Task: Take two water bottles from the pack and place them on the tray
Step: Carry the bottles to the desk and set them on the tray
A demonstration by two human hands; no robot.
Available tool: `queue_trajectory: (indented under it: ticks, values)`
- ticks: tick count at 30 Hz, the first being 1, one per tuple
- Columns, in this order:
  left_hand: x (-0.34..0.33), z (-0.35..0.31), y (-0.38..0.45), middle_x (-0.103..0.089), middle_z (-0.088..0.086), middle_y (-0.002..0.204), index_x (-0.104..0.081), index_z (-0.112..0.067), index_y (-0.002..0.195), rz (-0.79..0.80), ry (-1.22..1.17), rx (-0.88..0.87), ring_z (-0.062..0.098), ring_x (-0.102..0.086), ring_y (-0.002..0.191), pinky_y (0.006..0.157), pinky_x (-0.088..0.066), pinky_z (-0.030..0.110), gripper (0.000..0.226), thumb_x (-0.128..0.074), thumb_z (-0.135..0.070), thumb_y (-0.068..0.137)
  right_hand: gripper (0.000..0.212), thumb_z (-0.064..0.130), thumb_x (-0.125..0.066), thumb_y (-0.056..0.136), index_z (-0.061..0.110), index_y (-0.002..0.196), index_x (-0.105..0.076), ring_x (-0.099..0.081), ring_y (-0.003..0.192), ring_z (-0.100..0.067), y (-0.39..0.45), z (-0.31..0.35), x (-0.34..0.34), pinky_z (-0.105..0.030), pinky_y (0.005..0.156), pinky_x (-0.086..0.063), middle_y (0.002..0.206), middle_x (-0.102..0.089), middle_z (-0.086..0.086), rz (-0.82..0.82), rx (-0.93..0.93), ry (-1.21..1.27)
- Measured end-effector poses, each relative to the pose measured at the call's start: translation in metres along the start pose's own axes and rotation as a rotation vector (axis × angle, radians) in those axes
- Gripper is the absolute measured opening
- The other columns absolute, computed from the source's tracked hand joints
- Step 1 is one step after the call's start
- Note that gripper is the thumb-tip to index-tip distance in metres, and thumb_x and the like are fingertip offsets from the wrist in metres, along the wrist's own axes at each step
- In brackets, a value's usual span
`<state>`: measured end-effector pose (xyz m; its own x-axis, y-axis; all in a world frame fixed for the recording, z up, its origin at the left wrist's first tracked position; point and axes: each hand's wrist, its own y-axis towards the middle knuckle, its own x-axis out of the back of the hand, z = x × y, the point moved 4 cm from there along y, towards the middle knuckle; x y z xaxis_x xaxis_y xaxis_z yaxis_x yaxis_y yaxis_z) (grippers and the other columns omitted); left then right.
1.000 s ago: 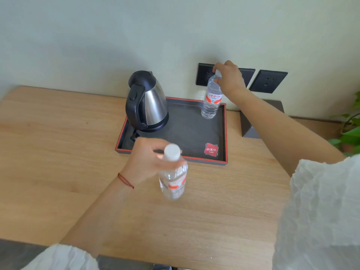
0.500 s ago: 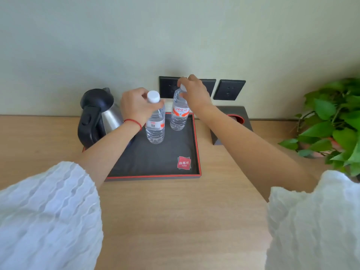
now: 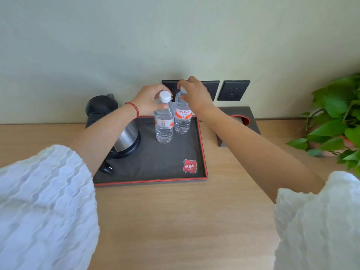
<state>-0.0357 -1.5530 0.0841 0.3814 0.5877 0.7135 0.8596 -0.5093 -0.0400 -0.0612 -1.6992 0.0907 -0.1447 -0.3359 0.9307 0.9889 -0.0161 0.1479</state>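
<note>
Two clear water bottles with red-and-white labels stand upright side by side at the back right of the dark, red-rimmed tray (image 3: 155, 182). My left hand (image 3: 150, 99) grips the neck of the nearer bottle (image 3: 164, 125), whose white cap shows. My right hand (image 3: 194, 92) holds the top of the farther bottle (image 3: 182, 119) and hides its cap. The pack is out of sight.
A steel-and-black kettle (image 3: 126, 137) stands on the tray's left side, its plug (image 3: 106, 169) lying in front. A grey box with a red-rimmed hole (image 3: 241, 119) sits right of the tray. A leafy plant (image 3: 337, 121) is at the far right. Wall sockets (image 3: 233, 90) are behind.
The left bottle now stands closer to the right one on the tray, and my left hand has slid to its neck. My right hand stays on the other bottle's top.
</note>
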Motion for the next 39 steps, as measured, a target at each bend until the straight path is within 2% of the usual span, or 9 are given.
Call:
queue_trajectory:
  ticks: [2, 6, 8, 10, 14, 21, 26, 31, 39]
  values:
    - [-0.001, 0.006, 0.002, -0.067, 0.018, 0.115, -0.061, -0.001, 0.107, -0.156, 0.003, 0.065, 0.025, -0.060, 0.097, 0.091, -0.047, 0.033, 0.038, -0.078, -0.010, 0.074, 0.028, 0.004, -0.054, 0.090, 0.009, 0.118, -0.055, -0.053, 0.104, -0.034, -0.001, -0.001, 0.000, -0.040, 0.080, -0.049, 0.118, -0.051, -0.018, 0.000, 0.005, 0.001]
    - [-0.002, 0.015, -0.001, -0.071, 0.012, 0.101, -0.059, -0.007, 0.098, -0.450, 0.079, 0.190, 0.030, -0.064, 0.091, 0.076, -0.048, 0.037, 0.049, -0.081, -0.039, 0.067, 0.027, 0.004, -0.055, 0.090, 0.008, 0.117, -0.055, -0.053, 0.103, -0.034, -0.002, -0.004, 0.000, -0.042, 0.081, -0.051, 0.117, -0.051, -0.018, -0.001, 0.005, 0.012]
    - [-0.003, 0.017, -0.002, -0.068, 0.014, 0.095, -0.052, -0.010, 0.090, -0.532, 0.095, 0.219, 0.032, -0.062, 0.086, 0.067, -0.041, 0.034, 0.048, -0.077, -0.045, 0.069, 0.027, 0.004, -0.055, 0.090, 0.008, 0.116, -0.056, -0.054, 0.101, -0.034, -0.003, -0.005, 0.000, -0.040, 0.080, -0.050, 0.116, -0.052, -0.018, -0.013, 0.008, 0.024]
    - [-0.006, 0.016, 0.000, -0.067, 0.015, 0.095, -0.048, -0.010, 0.088, -0.573, 0.091, 0.227, 0.033, -0.061, 0.085, 0.065, -0.037, 0.032, 0.047, -0.075, -0.046, 0.071, 0.027, 0.005, -0.056, 0.090, 0.009, 0.116, -0.056, -0.054, 0.101, -0.034, -0.004, -0.005, 0.000, -0.039, 0.079, -0.050, 0.116, -0.052, -0.018, -0.020, 0.010, 0.033]
    - [-0.014, 0.010, 0.004, -0.065, 0.015, 0.100, -0.052, -0.004, 0.099, -0.598, 0.091, 0.239, 0.035, -0.060, 0.089, 0.067, -0.038, 0.034, 0.052, -0.074, -0.044, 0.073, 0.028, 0.005, -0.056, 0.090, 0.009, 0.117, -0.056, -0.054, 0.103, -0.034, -0.004, -0.004, -0.001, -0.038, 0.079, -0.049, 0.117, -0.052, -0.018, -0.015, 0.019, 0.036]
    - [-0.015, 0.011, 0.004, -0.067, 0.014, 0.099, -0.055, -0.004, 0.097, -0.665, -0.033, 0.233, 0.031, -0.061, 0.088, 0.065, -0.039, 0.031, 0.050, -0.078, -0.040, 0.071, 0.028, 0.006, -0.057, 0.090, 0.010, 0.118, -0.056, -0.054, 0.105, -0.032, -0.003, -0.006, -0.001, -0.041, 0.084, -0.053, 0.118, -0.052, -0.017, -0.009, 0.028, 0.030]
    - [-0.017, 0.011, 0.004, -0.067, 0.013, 0.098, -0.056, -0.003, 0.096, -0.740, -0.160, 0.221, 0.031, -0.061, 0.089, 0.076, -0.048, 0.038, 0.046, -0.078, -0.033, 0.071, 0.029, 0.006, -0.056, 0.091, 0.010, 0.119, -0.055, -0.053, 0.105, -0.031, -0.001, -0.005, -0.002, -0.039, 0.082, -0.050, 0.118, -0.053, -0.017, -0.008, 0.046, 0.015]
    - [-0.018, 0.005, 0.014, -0.067, 0.015, 0.100, -0.054, -0.002, 0.099, -0.672, -0.094, 0.193, 0.034, -0.061, 0.091, 0.079, -0.049, 0.043, 0.047, -0.077, -0.032, 0.072, 0.028, 0.006, -0.057, 0.090, 0.010, 0.118, -0.055, -0.053, 0.104, -0.031, 0.003, -0.004, -0.003, -0.041, 0.081, -0.050, 0.117, -0.053, -0.017, -0.007, 0.049, 0.017]
    - [-0.017, 0.002, 0.016, -0.063, 0.017, 0.104, -0.051, -0.001, 0.103, -0.600, -0.015, 0.191, 0.035, -0.059, 0.093, 0.079, -0.048, 0.042, 0.050, -0.075, -0.034, 0.075, 0.028, 0.005, -0.056, 0.089, 0.010, 0.117, -0.056, -0.053, 0.103, -0.033, 0.006, -0.005, -0.001, -0.040, 0.081, -0.049, 0.116, -0.053, -0.018, 0.009, 0.059, 0.055]
